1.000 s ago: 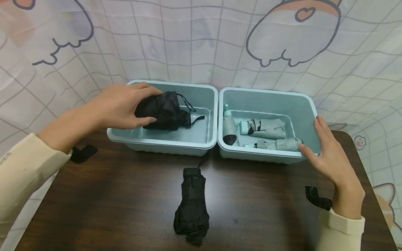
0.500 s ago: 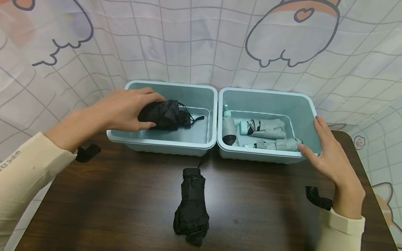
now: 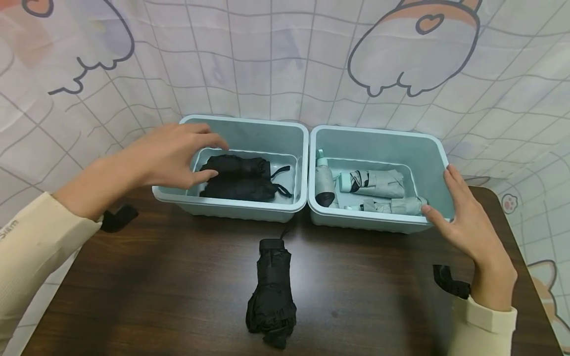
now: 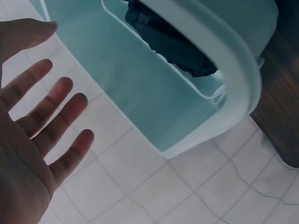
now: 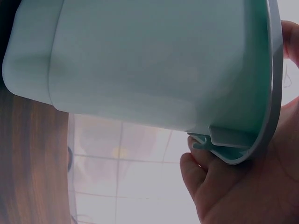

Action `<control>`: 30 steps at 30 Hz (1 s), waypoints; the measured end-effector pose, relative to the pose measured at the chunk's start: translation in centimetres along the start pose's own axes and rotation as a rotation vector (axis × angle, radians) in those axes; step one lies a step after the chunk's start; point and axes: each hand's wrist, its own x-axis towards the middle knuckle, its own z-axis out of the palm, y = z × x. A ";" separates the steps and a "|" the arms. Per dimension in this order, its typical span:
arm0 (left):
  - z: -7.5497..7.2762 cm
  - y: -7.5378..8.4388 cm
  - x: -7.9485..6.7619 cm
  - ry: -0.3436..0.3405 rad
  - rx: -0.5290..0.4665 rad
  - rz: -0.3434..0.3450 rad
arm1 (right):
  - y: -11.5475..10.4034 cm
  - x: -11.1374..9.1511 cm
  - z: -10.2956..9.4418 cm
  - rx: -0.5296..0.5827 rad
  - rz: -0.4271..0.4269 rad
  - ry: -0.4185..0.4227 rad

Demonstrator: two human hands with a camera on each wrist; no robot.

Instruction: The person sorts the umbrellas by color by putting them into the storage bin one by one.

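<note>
My left hand (image 3: 178, 153) hovers over the left end of the left pale blue bin (image 3: 240, 206), fingers spread and nothing held. Below it, two black folding umbrellas lie side by side: a rear one (image 3: 236, 167) and a front one (image 3: 240, 190). In the left wrist view the same hand (image 4: 42, 121) is apart from the bin wall. My right hand (image 3: 472, 227) grips the front right corner of the right bin (image 3: 378, 129), thumb at the front rim; the right wrist view shows fingers (image 5: 194, 172) curled below the rim. Three grey-green folding umbrellas (image 3: 383, 183) lie inside.
Another black folding umbrella (image 3: 271, 291) lies on the dark wooden table (image 3: 178, 287) in front of the bins, handle toward them. The two bins stand side by side against a white checked cloth (image 3: 285, 59) with cartoon drawings.
The black umbrella in my left hand went down into the left bin and was let go; it now lies beside another. The left hand opened and drew slightly left. The right hand stayed put.
</note>
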 end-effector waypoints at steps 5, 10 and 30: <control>0.6 -0.2 -0.6 0.007 0.009 -0.003 | 0.0 0.0 0.1 0.005 -0.001 -0.002; 1.2 -0.3 -1.0 0.029 0.013 0.003 | -0.1 0.0 0.1 -0.002 0.005 -0.003; 2.2 1.3 -3.6 0.200 -0.027 -0.004 | -0.1 -0.1 0.1 0.000 0.004 0.003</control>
